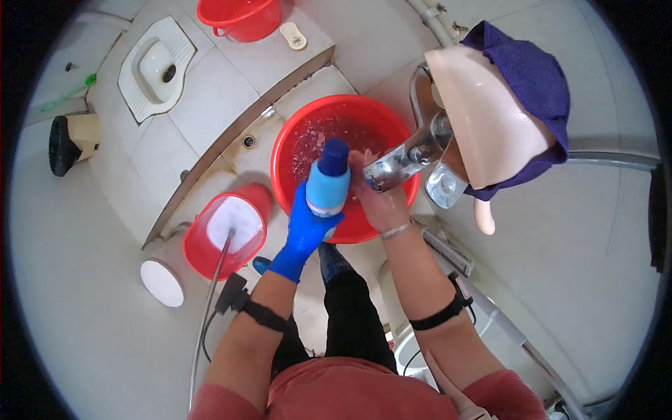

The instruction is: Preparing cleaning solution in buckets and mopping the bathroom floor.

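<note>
My left hand [307, 231], in a blue rubber glove, is closed around a light blue plastic bottle [328, 189] with a dark blue cap. The bottle is over a large red plastic basin [278, 173] that holds water with bubbles. My right hand [380, 202] is bare and wet, and reaches over the basin beside the chrome faucet [399, 160]. Part of its fingers is hidden behind the faucet's spout and near the bottle; I cannot see anything held in it.
A red bucket [191, 244] with white foam and a metal rod stands at left. Behind it lies a raised ledge with a squat toilet [157, 68], another red bucket [244, 23] and a brush [293, 37]. At right, a purple cloth [546, 89] hangs over a pale basin [493, 110].
</note>
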Tool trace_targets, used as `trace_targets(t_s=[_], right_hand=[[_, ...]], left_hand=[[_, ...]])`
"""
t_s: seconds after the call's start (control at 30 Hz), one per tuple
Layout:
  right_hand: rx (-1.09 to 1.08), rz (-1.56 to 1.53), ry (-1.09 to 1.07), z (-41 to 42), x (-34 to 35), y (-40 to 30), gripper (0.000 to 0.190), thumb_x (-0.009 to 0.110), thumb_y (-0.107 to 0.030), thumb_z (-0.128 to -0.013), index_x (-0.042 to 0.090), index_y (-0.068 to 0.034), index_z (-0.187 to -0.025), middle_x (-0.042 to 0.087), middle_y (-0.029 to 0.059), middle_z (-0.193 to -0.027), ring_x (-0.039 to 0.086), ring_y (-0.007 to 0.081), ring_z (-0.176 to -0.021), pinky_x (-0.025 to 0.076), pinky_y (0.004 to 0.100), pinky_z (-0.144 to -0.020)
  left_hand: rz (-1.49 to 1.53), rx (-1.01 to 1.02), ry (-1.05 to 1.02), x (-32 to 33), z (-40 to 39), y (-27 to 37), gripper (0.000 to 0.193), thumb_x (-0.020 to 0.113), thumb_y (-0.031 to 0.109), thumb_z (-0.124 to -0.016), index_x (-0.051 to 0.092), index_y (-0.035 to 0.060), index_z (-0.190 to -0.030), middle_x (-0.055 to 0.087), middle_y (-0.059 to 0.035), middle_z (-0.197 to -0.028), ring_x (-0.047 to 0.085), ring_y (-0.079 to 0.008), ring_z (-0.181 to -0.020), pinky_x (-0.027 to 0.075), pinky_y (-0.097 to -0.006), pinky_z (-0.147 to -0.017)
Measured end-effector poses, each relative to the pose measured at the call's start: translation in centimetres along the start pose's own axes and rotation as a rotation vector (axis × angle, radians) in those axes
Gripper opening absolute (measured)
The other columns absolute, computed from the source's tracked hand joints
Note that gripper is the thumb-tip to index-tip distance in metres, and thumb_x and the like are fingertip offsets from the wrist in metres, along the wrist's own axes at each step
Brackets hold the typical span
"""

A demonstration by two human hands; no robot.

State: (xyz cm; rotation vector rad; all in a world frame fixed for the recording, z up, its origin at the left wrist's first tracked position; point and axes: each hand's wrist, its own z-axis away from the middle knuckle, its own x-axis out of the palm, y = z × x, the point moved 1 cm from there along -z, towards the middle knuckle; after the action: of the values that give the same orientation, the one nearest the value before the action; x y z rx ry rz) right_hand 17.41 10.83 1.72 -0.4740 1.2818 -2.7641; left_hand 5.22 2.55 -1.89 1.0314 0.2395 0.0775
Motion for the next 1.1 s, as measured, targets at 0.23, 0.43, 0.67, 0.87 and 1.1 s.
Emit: trace_targets(t_s=[0.23, 0.43, 0.67, 0.87, 1.1], right_hand=[[-0.285, -0.349, 0.229, 7.7, 0.0, -4.6, 0.02, 0.04, -0.019, -0.086, 0.048, -0.001, -0.087, 0.054, 0.0109, -0.077, 0.052, 0.0205, -0.067, 0.043, 0.0306, -0.063], [-0.495, -0.218, 0.279, 9.1, 2.3, -10.7, 0.022, 0.044, -0.019, -0.084, 0.046, -0.004, -0.068, 0.051, 0.008, -0.064, 0.049, 0.0147, -0.054, 0.04, 0.0249, -0.049], [-0.262, 0.518, 0.162, 11.4, 11.0, -5.2, 0.026, 0.051, -0.027, -0.081, 0.052, -0.003, -0.072, 0.053, 0.0071, -0.057, 0.052, 0.0144, -0.051, 0.043, 0.0263, -0.05], [-0.439, 1.519, -0.205, 13.9, 21.8, -5.7, 0.036, 0.055, -0.04, -0.072, 0.054, -0.004, -0.074, 0.055, 0.0185, -0.06, 0.056, 0.0334, -0.058, 0.045, 0.0398, -0.055], [-0.715, 1.306, -0.97, 18.3, 27.7, -6.3, 0.025, 0.064, -0.016, -0.064, 0.053, -0.002, -0.082, 0.055, 0.0147, -0.073, 0.055, 0.0303, -0.066, 0.044, 0.0349, -0.061]], left_hand=[[-0.135, 0.065, 0.015, -3.5, 4.7, 1.7, 0.064, 0.073, 0.013, -0.053, 0.043, 0.0054, -0.109, 0.052, -0.0129, -0.103, 0.051, -0.0265, -0.096, 0.04, -0.0346, -0.082], [-0.114, 0.17, 0.121, -7.8, 8.3, 4.6, 0.055, 0.073, 0.014, -0.053, 0.048, 0.0046, -0.101, 0.055, -0.0138, -0.095, 0.054, -0.0282, -0.089, 0.043, -0.0344, -0.077], [-0.314, 0.317, 0.256, -13.7, 13.4, 2.4, 0.062, 0.073, 0.022, -0.054, 0.045, 0.0044, -0.106, 0.053, -0.015, -0.094, 0.051, -0.032, -0.087, 0.042, -0.0388, -0.074], [-0.277, 0.232, 0.269, -17.5, 18.3, 1.9, 0.066, 0.073, 0.023, -0.053, 0.043, 0.0058, -0.109, 0.052, -0.0148, -0.098, 0.05, -0.0317, -0.09, 0.041, -0.0387, -0.077], [0.036, 0.192, 0.087, -22.5, 24.5, 1.2, 0.069, 0.074, 0.021, -0.051, 0.042, 0.007, -0.111, 0.05, -0.0143, -0.105, 0.049, -0.0288, -0.099, 0.04, -0.036, -0.082]])
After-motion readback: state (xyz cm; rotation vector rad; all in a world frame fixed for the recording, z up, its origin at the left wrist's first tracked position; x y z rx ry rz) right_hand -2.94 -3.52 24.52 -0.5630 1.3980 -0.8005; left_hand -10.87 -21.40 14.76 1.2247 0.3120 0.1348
